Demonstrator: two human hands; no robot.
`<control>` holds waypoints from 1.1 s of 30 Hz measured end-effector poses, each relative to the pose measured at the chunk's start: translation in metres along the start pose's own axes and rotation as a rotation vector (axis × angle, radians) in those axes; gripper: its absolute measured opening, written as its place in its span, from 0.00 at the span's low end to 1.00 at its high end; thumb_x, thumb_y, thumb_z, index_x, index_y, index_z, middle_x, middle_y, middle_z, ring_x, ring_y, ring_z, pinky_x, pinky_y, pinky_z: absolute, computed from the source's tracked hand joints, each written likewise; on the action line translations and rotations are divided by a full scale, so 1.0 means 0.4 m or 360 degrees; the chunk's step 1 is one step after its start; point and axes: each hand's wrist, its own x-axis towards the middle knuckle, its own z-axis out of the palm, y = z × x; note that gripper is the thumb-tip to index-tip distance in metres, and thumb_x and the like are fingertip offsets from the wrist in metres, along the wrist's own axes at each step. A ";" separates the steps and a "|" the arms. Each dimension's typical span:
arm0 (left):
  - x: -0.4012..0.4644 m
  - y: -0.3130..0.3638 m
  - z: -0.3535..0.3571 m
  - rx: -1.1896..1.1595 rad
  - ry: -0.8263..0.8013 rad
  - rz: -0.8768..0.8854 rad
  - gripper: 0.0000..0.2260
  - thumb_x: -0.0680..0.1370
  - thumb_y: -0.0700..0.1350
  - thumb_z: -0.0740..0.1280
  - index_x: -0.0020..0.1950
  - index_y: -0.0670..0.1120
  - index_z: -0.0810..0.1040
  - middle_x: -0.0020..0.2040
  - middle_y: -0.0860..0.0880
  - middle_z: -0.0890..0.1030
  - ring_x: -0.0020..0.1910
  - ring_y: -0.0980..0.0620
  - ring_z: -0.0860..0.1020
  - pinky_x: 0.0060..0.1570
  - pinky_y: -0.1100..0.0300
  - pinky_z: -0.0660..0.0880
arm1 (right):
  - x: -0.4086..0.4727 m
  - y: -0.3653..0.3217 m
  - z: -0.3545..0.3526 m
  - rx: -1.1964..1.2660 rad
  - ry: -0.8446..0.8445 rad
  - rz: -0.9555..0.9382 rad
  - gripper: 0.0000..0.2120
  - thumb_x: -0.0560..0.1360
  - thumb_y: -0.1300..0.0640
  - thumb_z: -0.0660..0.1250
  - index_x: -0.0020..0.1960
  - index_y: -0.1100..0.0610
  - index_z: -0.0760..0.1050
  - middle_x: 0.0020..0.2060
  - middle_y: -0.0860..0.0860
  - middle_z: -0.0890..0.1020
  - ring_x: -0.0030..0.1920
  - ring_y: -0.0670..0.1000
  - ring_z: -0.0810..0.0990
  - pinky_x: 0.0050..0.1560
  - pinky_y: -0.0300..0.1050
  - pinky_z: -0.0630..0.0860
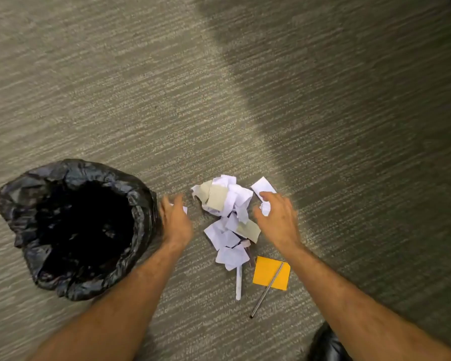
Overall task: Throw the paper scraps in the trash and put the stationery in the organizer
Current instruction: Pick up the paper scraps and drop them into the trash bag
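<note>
A heap of white and beige paper scraps lies on the carpet between my hands. My left hand hovers at its left edge, fingers spread, over a small white scrap; the hand is blurred. My right hand is at the heap's right edge, fingers curled around a small crumpled white scrap. A flat white piece lies just beyond those fingers. Nearer me lie a white pen, an orange sticky-note pad and a thin grey pen across the pad.
A trash bin lined with a black bag stands open on the left, right beside my left hand. A dark shiny object shows at the bottom edge. Grey striped carpet stretches beyond the heap. No organizer is in view.
</note>
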 end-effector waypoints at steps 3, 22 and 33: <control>0.033 -0.026 0.028 0.0063 0.0085 -0.0178 0.35 0.75 0.27 0.65 0.79 0.47 0.61 0.81 0.38 0.48 0.79 0.38 0.52 0.75 0.45 0.59 | 0.024 0.007 0.044 0.0132 -0.0050 0.0036 0.22 0.75 0.53 0.69 0.68 0.54 0.73 0.64 0.53 0.77 0.66 0.57 0.72 0.59 0.51 0.71; 0.042 -0.044 0.081 0.0218 0.0000 -0.0123 0.33 0.72 0.34 0.76 0.71 0.46 0.64 0.67 0.42 0.68 0.59 0.47 0.72 0.47 0.62 0.70 | 0.144 -0.096 0.211 0.0022 -0.0346 0.0417 0.42 0.73 0.65 0.70 0.79 0.53 0.51 0.74 0.57 0.66 0.71 0.62 0.68 0.65 0.59 0.71; 0.068 0.083 -0.051 0.0088 -0.0181 0.0153 0.09 0.78 0.38 0.66 0.56 0.39 0.81 0.56 0.45 0.76 0.53 0.48 0.75 0.54 0.52 0.77 | 0.095 -0.063 0.093 0.0248 -0.0284 0.0471 0.12 0.73 0.65 0.65 0.56 0.59 0.76 0.48 0.57 0.80 0.46 0.61 0.77 0.41 0.46 0.68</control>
